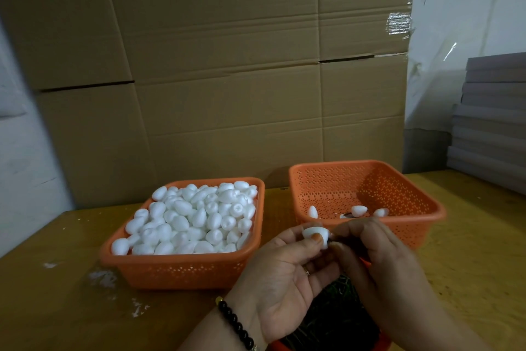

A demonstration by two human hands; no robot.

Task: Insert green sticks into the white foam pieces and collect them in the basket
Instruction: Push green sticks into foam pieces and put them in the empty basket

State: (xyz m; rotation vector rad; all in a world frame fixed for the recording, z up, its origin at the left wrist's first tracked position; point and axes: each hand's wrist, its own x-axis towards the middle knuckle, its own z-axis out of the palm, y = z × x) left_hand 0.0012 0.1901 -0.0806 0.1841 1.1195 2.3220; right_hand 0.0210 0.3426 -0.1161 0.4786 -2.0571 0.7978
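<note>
Left thumb and fingertips [318, 237] pinch one white foam piece [312, 232], egg-shaped, held above the table in front of the near rim of the right basket. Left hand [281, 273] is palm-up, the other fingers curled inward; a ring shows on one finger, a black bead bracelet [236, 325] on the wrist.

Right hand [378, 259] meets the foam piece from the right, its fingers curled with the tips closed together at the piece's right end. Something dark and thin sits at that contact point; cannot tell from this view whether it is a green stick, as the fingers cover it.

Below both hands: a container of dark green sticks [333, 319], mostly hidden by the hands, with an orange rim at the bottom edge of the view.

Right basket [412, 225], orange, perforated: holds a few white foam pieces [359, 210] on its floor near the front wall. Stems on them are not discernible.

Left basket [182, 271], orange, perforated: heaped full with loose foam pieces [196, 217]. The two baskets stand side by side, apart.

Wooden table [57, 293]: white foam crumbs scattered left of the full basket. Behind: large cardboard boxes [216, 66]; a stack of grey boards [492, 120] at the right edge
</note>
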